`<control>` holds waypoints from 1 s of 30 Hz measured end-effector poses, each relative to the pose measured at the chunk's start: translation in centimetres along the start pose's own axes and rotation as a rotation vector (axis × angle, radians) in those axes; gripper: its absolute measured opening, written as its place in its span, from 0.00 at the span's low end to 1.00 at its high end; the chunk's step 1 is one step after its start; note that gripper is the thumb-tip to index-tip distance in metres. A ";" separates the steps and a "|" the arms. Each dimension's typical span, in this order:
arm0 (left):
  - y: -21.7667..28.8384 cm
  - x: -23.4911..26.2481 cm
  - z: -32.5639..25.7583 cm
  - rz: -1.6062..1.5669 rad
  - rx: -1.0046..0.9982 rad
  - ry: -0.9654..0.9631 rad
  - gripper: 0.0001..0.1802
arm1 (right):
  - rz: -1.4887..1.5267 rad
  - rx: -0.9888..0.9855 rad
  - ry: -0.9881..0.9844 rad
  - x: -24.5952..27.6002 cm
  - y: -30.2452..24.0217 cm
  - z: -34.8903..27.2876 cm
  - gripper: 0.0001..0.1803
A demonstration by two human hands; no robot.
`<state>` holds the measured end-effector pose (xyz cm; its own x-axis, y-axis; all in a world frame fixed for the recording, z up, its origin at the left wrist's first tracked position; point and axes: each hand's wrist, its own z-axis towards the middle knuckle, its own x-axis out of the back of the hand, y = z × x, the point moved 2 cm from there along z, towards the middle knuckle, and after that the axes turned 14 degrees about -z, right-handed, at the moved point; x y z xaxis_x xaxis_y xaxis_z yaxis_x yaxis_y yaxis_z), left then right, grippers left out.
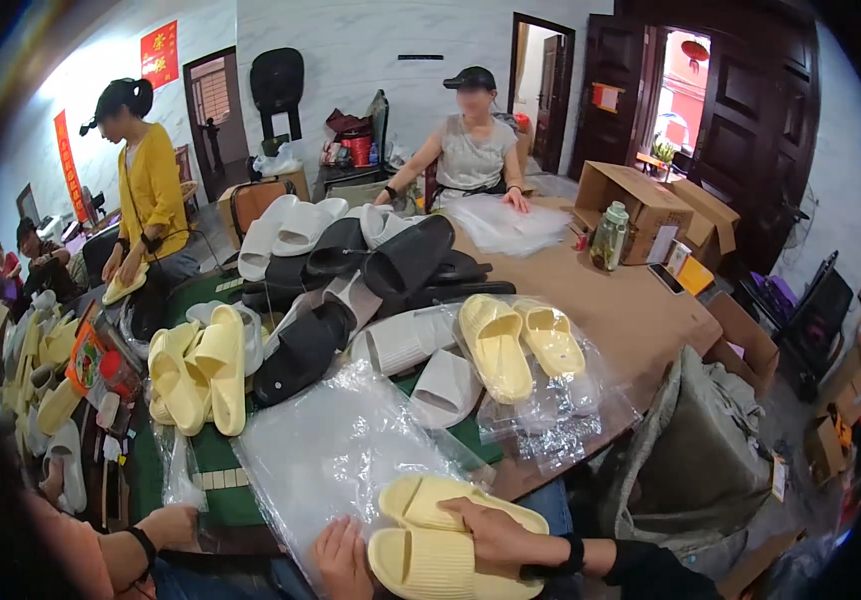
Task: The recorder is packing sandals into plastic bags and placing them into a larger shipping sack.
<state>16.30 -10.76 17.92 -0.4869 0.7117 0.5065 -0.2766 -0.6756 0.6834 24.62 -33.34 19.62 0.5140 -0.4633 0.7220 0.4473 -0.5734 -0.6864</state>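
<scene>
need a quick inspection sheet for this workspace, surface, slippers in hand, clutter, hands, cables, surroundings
Surface: table with a green mat at left, brown cover at right
Items in hand: pale yellow slippers, by a flat clear plastic bag
Clutter: piled black slippers and light grey slippers; bagged yellow pair; bottle; phone
Hands: left hand at the bag; right hand on the slippers; grip unclear
Cables: none certain
Surroundings: co-worker in yellow top, another in grey top; grey sack; cardboard box

Lower edge cuts left hand [342, 558]; right hand [500, 537] partly hides 2 yellow slippers [422, 562].
</scene>
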 end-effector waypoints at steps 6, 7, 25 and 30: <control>1.1 -0.7 -0.7 -0.019 0.042 0.096 0.16 | -0.249 0.111 0.308 -1.1 -0.5 -0.8 0.35; 1.2 -0.6 -0.7 -0.031 0.050 0.096 0.16 | -0.251 0.109 0.312 -0.9 -0.4 -0.8 0.35; 2.8 -3.0 -1.5 -0.185 0.218 -0.130 0.17 | -0.550 0.100 0.330 0.3 -0.5 0.8 0.39; 3.2 -3.5 -1.2 -0.137 0.108 -0.121 0.16 | -0.599 0.134 0.455 -2.3 0.1 2.4 0.37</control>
<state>16.17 -15.64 17.69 -0.3460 0.8180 0.4595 -0.2404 -0.5507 0.7993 25.24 -30.71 17.64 -0.1835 -0.3478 0.9194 0.6544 -0.7411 -0.1498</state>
